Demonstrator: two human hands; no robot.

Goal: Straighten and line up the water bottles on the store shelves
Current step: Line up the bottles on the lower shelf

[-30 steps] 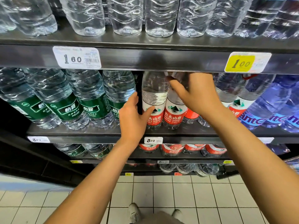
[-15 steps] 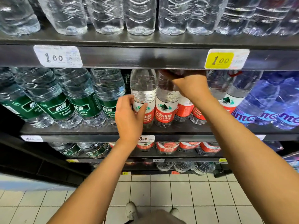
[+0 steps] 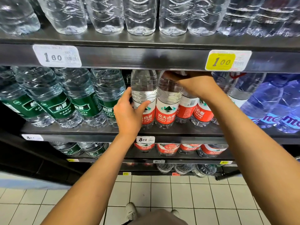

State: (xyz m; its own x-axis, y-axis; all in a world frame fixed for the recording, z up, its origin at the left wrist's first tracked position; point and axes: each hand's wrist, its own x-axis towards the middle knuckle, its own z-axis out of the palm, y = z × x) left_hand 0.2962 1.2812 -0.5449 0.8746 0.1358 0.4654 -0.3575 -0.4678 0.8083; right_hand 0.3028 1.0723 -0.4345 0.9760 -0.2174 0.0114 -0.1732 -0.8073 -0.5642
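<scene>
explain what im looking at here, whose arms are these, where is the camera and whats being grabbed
There is no machine here. These are a person's two bare arms, filmed by one wide-angle camera worn on their head and looking forward and down, so you also see the tiled floor and their shoes at the bottom.

They face store shelves of bottled water. The middle shelf carries green-label bottles on the left, red-label bottles in the centre and blue bottles on the right. Clear bottles stand on the shelf above, with price tags on the shelf edges.

The left hand grips the leftmost red-label bottle around its body. The right hand reaches over the top of the next red-label bottle; its fingertips are hidden under the shelf edge, so the grip is unclear.
</scene>
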